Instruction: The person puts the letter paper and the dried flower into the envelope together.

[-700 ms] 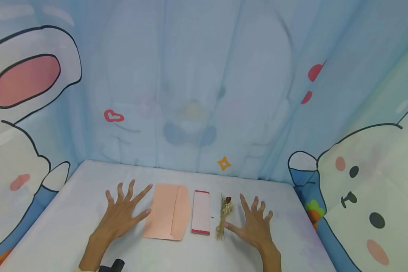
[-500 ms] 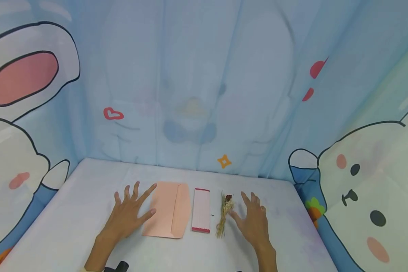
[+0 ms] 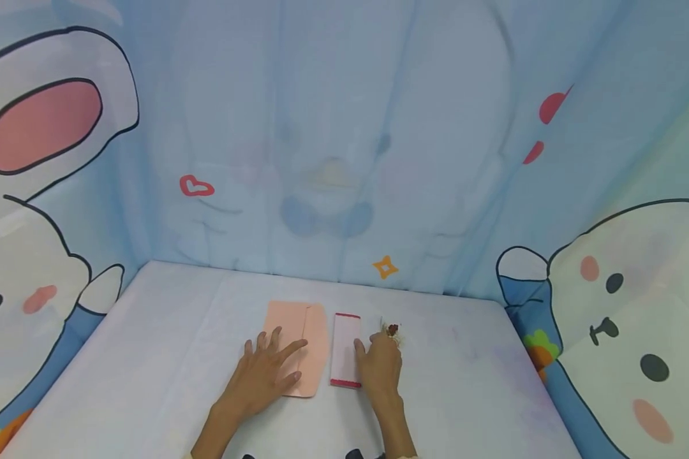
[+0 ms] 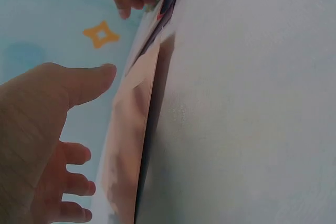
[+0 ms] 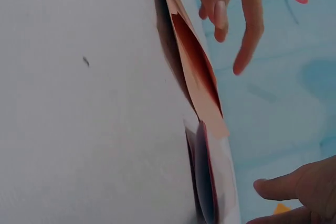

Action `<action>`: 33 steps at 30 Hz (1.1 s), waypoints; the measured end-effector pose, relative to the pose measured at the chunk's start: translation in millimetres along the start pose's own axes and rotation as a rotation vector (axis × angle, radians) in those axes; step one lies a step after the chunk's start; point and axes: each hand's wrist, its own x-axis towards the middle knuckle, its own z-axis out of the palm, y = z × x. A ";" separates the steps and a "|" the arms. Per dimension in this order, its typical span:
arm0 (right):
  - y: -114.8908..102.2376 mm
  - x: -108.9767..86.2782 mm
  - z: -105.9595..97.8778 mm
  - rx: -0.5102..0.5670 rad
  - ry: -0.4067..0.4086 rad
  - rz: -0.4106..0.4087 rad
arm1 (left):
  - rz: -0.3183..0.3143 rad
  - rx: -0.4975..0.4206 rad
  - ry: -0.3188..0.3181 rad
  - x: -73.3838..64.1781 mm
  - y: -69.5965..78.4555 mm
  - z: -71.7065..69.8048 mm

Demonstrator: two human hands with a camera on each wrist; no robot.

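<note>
A peach envelope lies on the white table with its flap to the right. My left hand hovers over its left part, fingers spread; the left wrist view shows thumb and fingers apart above the envelope's edge. To the right lies a slim folded white card with red ends, slightly parted in the right wrist view. My right hand is just right of the card, its thumb at the card's right edge, its fingers pointing away from me. It covers most of a small dried flower bundle, whose dark red bloom shows beyond the knuckles.
A blue cartoon-print curtain hangs along the table's far edge and both sides. The pale tablecloth extends around the objects. A small dark speck shows on the cloth in the right wrist view.
My left hand has moved right, over the envelope. My right hand has swung left from beside the flowers to the card's right edge, its fingers drawn closer together. The objects lie where they were.
</note>
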 end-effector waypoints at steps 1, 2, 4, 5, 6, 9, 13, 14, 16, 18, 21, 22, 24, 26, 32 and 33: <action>-1.3 -1.4 4.5 0.000 -0.013 0.022 | 0.001 0.001 0.002 -0.1 1.1 1.9; -2.3 -2.8 8.6 -0.004 -0.025 0.044 | 0.001 0.000 0.003 -0.1 2.0 3.4; -4.1 -4.6 15.3 -0.015 -0.033 0.067 | -0.008 -0.017 -0.005 -1.2 3.2 5.1; -5.2 -5.4 17.8 -0.018 -0.032 0.073 | -0.019 -0.032 -0.012 -2.1 3.5 5.5; -6.0 -5.9 20.1 -0.026 -0.034 0.083 | -0.030 -0.049 -0.017 -3.0 3.5 6.0; -8.6 -6.8 24.5 -0.037 -0.014 0.084 | -0.065 -0.118 -0.046 -5.0 3.1 6.1; -10.3 -7.4 27.3 -0.032 0.022 0.074 | -0.080 -0.168 -0.065 -5.9 1.8 7.2; -10.5 -7.9 27.8 -0.026 0.028 0.073 | -0.081 -0.168 -0.065 -6.1 1.5 7.5; -10.4 -8.4 29.2 -0.004 0.044 0.066 | -0.075 -0.166 -0.060 -6.6 0.3 8.3; -8.8 -8.3 32.3 0.024 0.054 0.068 | -0.068 -0.162 -0.054 -6.5 -0.6 9.5; -6.7 -6.8 36.6 0.067 0.071 0.084 | -0.067 -0.156 -0.047 -5.9 -1.5 11.3; -6.0 -6.3 37.1 0.082 0.079 0.092 | -0.067 -0.155 -0.045 -5.5 -1.4 12.2; -5.7 -5.6 37.6 0.110 0.083 0.123 | -0.068 -0.146 -0.040 -4.6 -0.9 13.6; -6.8 -5.4 36.4 0.125 0.088 0.146 | -0.070 -0.141 -0.037 -4.0 -0.7 14.3; -11.5 -4.8 27.9 0.166 0.092 0.221 | -0.082 -0.159 -0.046 -3.2 -0.7 13.9; -11.7 -4.2 26.1 0.176 0.093 0.231 | -0.085 -0.162 -0.050 -3.3 -0.7 13.5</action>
